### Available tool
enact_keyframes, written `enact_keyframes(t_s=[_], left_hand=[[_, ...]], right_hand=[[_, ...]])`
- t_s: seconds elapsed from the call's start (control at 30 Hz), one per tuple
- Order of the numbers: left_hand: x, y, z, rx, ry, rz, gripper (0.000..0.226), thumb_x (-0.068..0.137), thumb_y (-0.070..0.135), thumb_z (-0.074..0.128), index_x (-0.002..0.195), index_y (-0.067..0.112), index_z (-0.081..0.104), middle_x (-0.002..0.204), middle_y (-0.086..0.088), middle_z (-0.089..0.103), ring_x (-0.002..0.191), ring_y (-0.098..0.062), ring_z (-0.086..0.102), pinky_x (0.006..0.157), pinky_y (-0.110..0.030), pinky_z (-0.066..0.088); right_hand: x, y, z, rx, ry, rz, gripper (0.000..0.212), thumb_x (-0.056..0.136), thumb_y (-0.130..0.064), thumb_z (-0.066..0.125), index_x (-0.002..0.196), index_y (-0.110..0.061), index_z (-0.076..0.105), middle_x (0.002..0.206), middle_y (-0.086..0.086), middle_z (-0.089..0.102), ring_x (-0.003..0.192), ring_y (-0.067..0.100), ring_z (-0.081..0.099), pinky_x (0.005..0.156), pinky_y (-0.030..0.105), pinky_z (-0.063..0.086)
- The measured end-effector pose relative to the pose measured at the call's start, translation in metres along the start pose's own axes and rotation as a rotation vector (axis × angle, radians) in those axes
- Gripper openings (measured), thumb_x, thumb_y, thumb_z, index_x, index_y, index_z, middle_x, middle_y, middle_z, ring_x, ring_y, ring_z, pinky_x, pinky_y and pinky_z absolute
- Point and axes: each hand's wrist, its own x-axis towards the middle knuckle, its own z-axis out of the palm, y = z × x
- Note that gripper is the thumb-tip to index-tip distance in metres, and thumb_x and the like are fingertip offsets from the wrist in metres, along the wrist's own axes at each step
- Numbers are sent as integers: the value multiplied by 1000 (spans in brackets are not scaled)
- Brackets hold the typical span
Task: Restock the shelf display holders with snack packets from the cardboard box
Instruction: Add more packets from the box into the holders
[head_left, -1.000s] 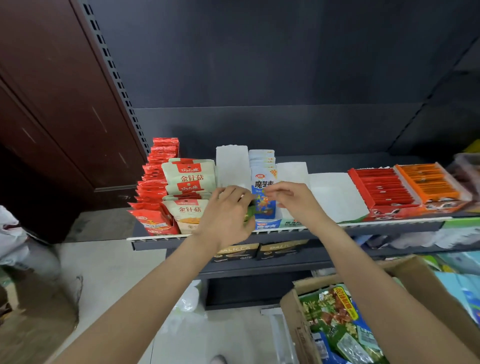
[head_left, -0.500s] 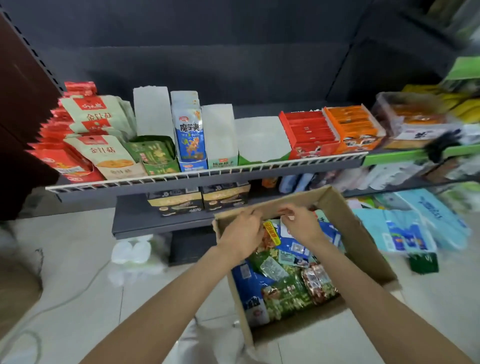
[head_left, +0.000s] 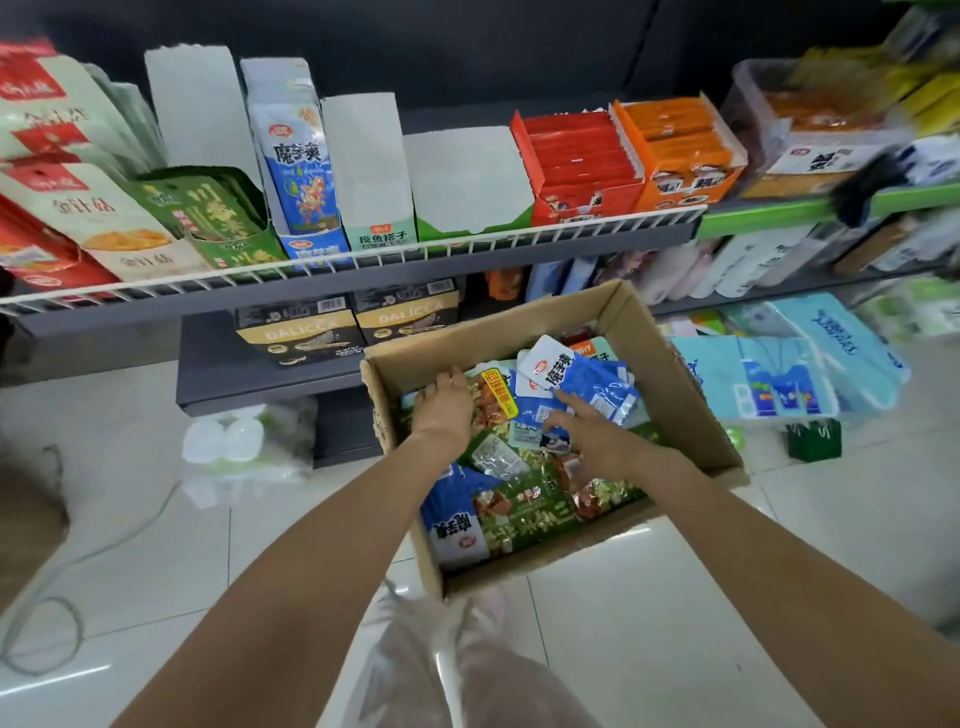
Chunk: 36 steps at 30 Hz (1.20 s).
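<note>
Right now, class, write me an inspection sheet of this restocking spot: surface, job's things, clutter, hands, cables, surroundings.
Surface: glossy pale tiled floor; grey shelf with a white wire front rail.
Job's things: open cardboard box on the floor, holding mixed blue packets and green packets; display holders on the shelf, some showing only white insides.
Clutter: plastic bag near the box.
Hands: left hand and right hand reach among the packets; grip unclear.
Cables: pale cable looped on the floor.
Surroundings: tissue packs at right.
</note>
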Motion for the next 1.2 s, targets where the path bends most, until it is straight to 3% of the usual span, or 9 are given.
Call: enact_keyframes(t_s=[0.13, 0.3, 0.47, 0.57, 0.67, 0.93, 1.03, 1.1, 1.2], left_hand=[[-4, -2, -3, 2, 34, 47, 72, 78, 26, 75, 135, 7, 35, 132, -14, 36, 125, -31, 35, 101, -41, 35], [-24, 2, -20, -172, 257, 142, 28, 92, 13, 57, 113, 11, 40, 105, -14, 59, 91, -33, 58, 70, -41, 46], [-36, 2, -53, -602, 300, 19, 34, 94, 19, 57, 121, 7, 40, 96, -12, 66, 77, -30, 64, 67, -41, 53], [-33, -3, -67, -993, 167, -130, 34, 94, 19, 58, 124, 8, 47, 107, -7, 64, 81, -18, 59, 72, -29, 48], [-35, -4, -83, -1263, 79, -200, 55, 93, 17, 59, 141, 6, 33, 131, -10, 53, 117, -26, 50, 94, -34, 38], [-51, -9, -129, -1570, 104, -101, 59, 82, 30, 56, 136, 12, 40, 135, -9, 52, 122, -28, 50, 105, -53, 37], [-61, -14, -146, -1629, 140, -81, 30, 95, 18, 52, 123, 8, 49, 123, 0, 58, 113, -20, 54, 104, -48, 36], [-64, -22, -154, -1752, 140, -38, 13, 97, 9, 49, 109, 11, 53, 117, -6, 61, 96, -23, 62, 85, -48, 50], [-69, -37, -168, -2029, 143, 91, 16, 95, -3, 44, 103, 6, 54, 110, -16, 65, 85, -22, 67, 69, -38, 57]], right_hand=[[-3, -4, -5, -203, 253, -19, 10, 82, -9, 69, 91, -12, 68, 138, 3, 38, 129, 21, 33, 97, 31, 38], [-23, -22, -34, -242, 529, -15, 9, 97, -25, 49, 92, -18, 45, 86, 4, 59, 85, 25, 58, 62, 34, 43], [-41, -50, -54, 610, 744, -195, 20, 97, -28, 50, 91, -9, 47, 82, 8, 63, 75, 11, 65, 73, 32, 56], [-50, -70, -62, 832, 796, -279, 34, 95, -39, 50, 80, -8, 55, 83, 13, 61, 82, 25, 61, 86, 44, 48], [-51, -83, -69, 835, 783, -322, 16, 85, -12, 67, 86, -16, 52, 83, 5, 58, 83, 20, 58, 86, 43, 49], [-49, -108, -83, 839, 588, -207, 103, 75, -3, 76, 150, -27, 10, 124, -5, 43, 115, 15, 46, 89, 23, 40], [-49, -118, -93, 855, 509, -172, 75, 77, 2, 72, 141, -15, 36, 115, -6, 52, 117, 15, 49, 89, 23, 37], [-46, -126, -97, 908, 487, -154, 42, 81, 0, 69, 119, -11, 56, 102, -12, 59, 102, 11, 55, 95, 24, 39], [-35, -142, -100, 1136, 388, -138, 27, 85, -8, 66, 112, -9, 64, 108, 6, 69, 101, 21, 64, 96, 41, 49]])
